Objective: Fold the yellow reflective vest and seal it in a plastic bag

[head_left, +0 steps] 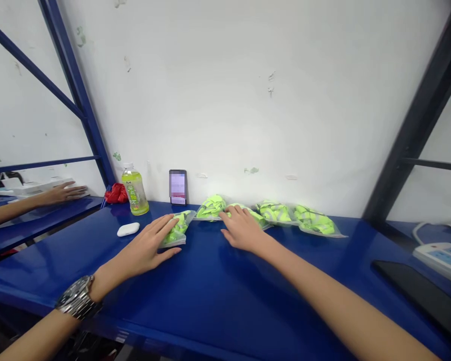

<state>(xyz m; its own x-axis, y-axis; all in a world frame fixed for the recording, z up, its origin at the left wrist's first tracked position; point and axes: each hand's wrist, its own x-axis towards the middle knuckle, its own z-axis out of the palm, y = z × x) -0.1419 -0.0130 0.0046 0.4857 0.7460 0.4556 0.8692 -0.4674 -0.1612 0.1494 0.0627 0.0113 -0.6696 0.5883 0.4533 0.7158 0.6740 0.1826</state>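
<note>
Several clear bags of bright yellow-green fabric lie on the blue table (210,281), most in a row along the wall. My left hand (150,245), a metal watch on its wrist, rests on the left side of the nearest bag (179,229), thumb spread out. My right hand (242,228) lies over the left part of another bag (257,216), its fingers apart. Between the hands and behind them sits a bag (212,205). To the right are a bag (274,211) and the rightmost bag (314,220).
A white earbud case (128,229), a drink bottle (135,190), red cloth (116,193) and an upright phone (178,187) stand or lie at the left. A black slab (421,291) and white device (443,258) are at the right. Another person's hand (63,192) is far left.
</note>
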